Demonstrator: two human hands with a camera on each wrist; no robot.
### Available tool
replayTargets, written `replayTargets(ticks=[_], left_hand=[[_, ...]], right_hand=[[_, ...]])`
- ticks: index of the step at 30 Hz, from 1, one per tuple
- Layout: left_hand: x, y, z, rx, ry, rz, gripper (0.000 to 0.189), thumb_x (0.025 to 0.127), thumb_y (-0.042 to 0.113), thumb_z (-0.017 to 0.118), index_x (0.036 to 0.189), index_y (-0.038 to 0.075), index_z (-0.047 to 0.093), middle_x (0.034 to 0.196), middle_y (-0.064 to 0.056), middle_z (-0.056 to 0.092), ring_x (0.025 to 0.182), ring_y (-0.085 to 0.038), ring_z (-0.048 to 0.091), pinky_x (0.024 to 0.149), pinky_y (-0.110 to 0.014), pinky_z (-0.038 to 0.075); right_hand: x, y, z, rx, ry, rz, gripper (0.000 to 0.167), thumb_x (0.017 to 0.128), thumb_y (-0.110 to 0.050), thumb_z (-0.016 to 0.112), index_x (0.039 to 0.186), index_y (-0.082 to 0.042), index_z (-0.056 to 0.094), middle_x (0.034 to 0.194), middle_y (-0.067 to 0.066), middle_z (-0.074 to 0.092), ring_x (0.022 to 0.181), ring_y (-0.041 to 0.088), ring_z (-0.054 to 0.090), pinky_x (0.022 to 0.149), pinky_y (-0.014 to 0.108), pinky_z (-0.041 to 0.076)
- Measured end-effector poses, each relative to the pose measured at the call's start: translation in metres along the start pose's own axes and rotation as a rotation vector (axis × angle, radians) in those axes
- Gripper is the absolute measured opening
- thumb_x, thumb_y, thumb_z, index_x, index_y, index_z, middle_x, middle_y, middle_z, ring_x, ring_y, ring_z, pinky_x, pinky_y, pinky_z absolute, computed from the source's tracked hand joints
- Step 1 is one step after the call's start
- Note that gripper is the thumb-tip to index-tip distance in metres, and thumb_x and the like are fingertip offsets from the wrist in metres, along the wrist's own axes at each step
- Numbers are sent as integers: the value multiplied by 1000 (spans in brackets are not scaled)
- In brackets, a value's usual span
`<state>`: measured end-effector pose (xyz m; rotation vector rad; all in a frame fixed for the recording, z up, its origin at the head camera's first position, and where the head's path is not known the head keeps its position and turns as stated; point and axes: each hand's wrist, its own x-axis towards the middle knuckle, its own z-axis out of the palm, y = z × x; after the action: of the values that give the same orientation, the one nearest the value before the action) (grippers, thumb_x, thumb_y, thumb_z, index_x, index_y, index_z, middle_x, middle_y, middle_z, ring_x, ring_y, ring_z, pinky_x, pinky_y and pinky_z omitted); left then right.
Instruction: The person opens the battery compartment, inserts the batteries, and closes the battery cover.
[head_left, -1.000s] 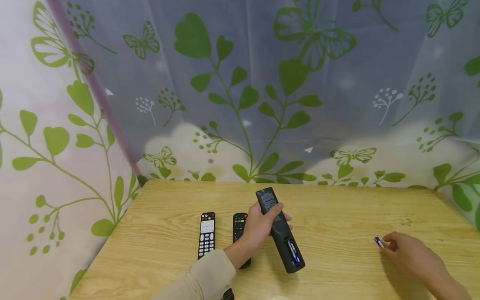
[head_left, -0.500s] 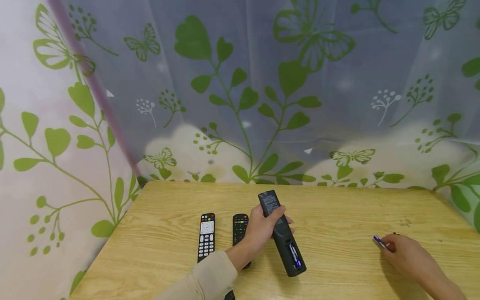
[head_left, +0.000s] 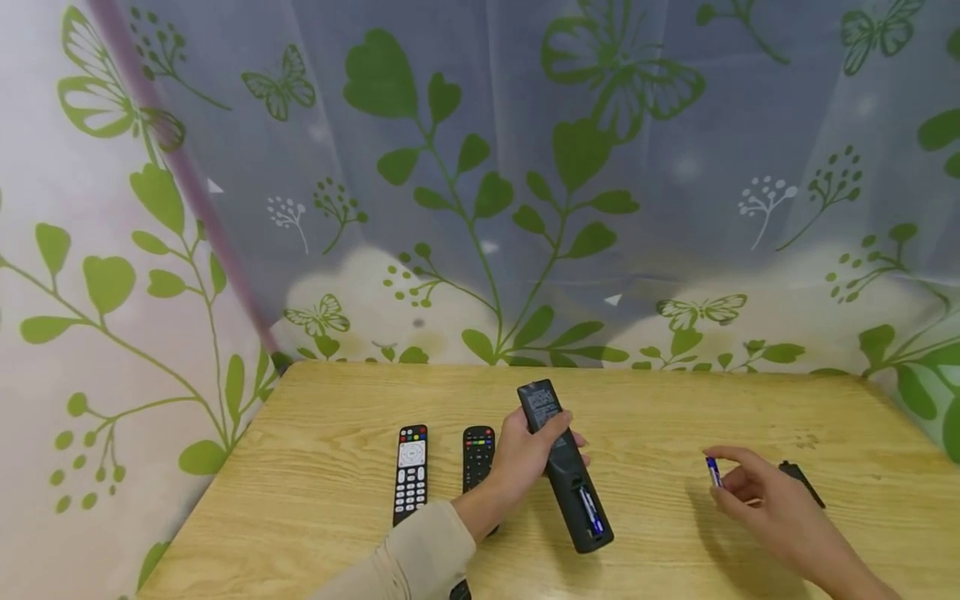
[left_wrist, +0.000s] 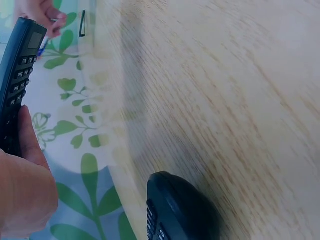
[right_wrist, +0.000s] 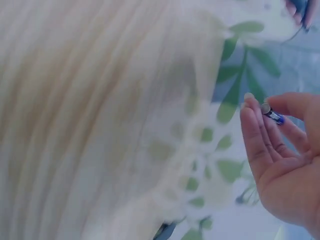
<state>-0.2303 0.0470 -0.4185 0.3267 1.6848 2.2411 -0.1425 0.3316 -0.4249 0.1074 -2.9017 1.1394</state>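
Note:
My left hand (head_left: 525, 454) grips a black remote control (head_left: 566, 467) above the table, its back turned up. The battery compartment at its near end lies uncovered, with a blue-and-silver battery (head_left: 591, 510) inside. Off to the right, my right hand (head_left: 776, 508) pinches another small blue battery (head_left: 713, 472) between thumb and finger, raised over the table. In the right wrist view this battery (right_wrist: 273, 114) shows its flat silver end. A black battery cover (head_left: 802, 483) rests on the table just behind the right hand.
Two black remotes lie left of the held one: one with white buttons (head_left: 411, 471), one with dark buttons (head_left: 478, 458) partly behind the left forearm. Another dark piece (head_left: 460, 590) shows below the sleeve. A leaf-patterned curtain (head_left: 487, 208) hangs behind the wooden table (head_left: 645, 417).
My right hand has moved left with the battery and turned it more upright, uncovering the battery cover on the table. The left hand with the remote has barely shifted.

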Motion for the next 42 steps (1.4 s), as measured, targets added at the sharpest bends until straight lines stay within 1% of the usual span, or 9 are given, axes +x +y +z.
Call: replayTargets(ticks=[7, 11, 14, 16, 19, 28, 31, 35, 42], left_hand=[[1, 0, 1, 2, 1, 11, 36, 96, 22, 58, 123, 0, 48, 87, -17, 68, 84, -44, 66, 68, -41, 59], [1, 0, 3, 15, -8, 20, 35, 97, 22, 57, 122, 0, 48, 87, -17, 67, 84, -45, 66, 68, -40, 59], [0, 0, 3, 19, -14, 24, 36, 97, 23, 57, 122, 0, 48, 89, -17, 68, 85, -44, 66, 68, -39, 59], [-1, 1, 2, 16, -14, 29, 37, 97, 24, 57, 123, 0, 48, 89, -17, 68, 83, -42, 67, 68, -39, 59], [-1, 2, 1, 10, -9, 38, 37, 97, 25, 57, 123, 0, 48, 89, -18, 67, 81, -38, 68, 67, -39, 59], [-3, 3, 1, 2, -32, 48, 35, 97, 25, 57, 121, 0, 49, 90, -18, 67, 81, -39, 68, 67, -39, 59], [-4, 3, 1, -1, -39, 57, 35, 97, 24, 57, 121, 0, 49, 90, -19, 67, 82, -41, 67, 67, -40, 59], [-6, 3, 3, 6, -38, 62, 33, 97, 24, 57, 119, 0, 50, 90, -19, 67, 82, -42, 67, 67, -39, 59], [-4, 6, 8, 2, -24, 76, 32, 97, 23, 58, 118, 0, 51, 89, -18, 67, 81, -41, 67, 68, -39, 59]], right_hand=[[-5, -53, 31, 149, 149, -113, 36, 91, -14, 67, 123, -10, 52, 88, -1, 65, 76, 11, 64, 63, 25, 55], [-8, -78, 50, 148, 219, -261, 30, 88, -9, 69, 116, -12, 58, 87, -8, 65, 75, 5, 62, 64, 24, 55], [-9, -91, 61, 88, 258, -386, 31, 84, -6, 72, 112, -15, 60, 87, -11, 65, 75, 1, 61, 62, 24, 54], [-8, -96, 67, 25, 299, -458, 35, 80, -4, 76, 109, -16, 62, 87, -14, 65, 74, 0, 60, 61, 23, 53], [-7, -101, 75, -39, 352, -512, 39, 73, -4, 81, 107, -15, 66, 86, -16, 64, 72, -1, 58, 59, 21, 52], [-5, -98, 90, -78, 414, -634, 45, 63, 0, 85, 102, -17, 69, 92, -11, 64, 75, 3, 60, 64, 12, 49], [-6, -98, 92, -56, 409, -652, 46, 62, 2, 85, 99, -19, 69, 93, -12, 62, 75, 2, 58, 67, 8, 46], [-7, -98, 94, -25, 397, -598, 41, 67, 1, 83, 99, -21, 70, 97, -14, 58, 77, 2, 58, 66, 10, 48], [-5, -98, 93, 78, 369, -370, 24, 82, -4, 74, 97, -22, 74, 102, -13, 51, 88, 5, 53, 65, 25, 54]])
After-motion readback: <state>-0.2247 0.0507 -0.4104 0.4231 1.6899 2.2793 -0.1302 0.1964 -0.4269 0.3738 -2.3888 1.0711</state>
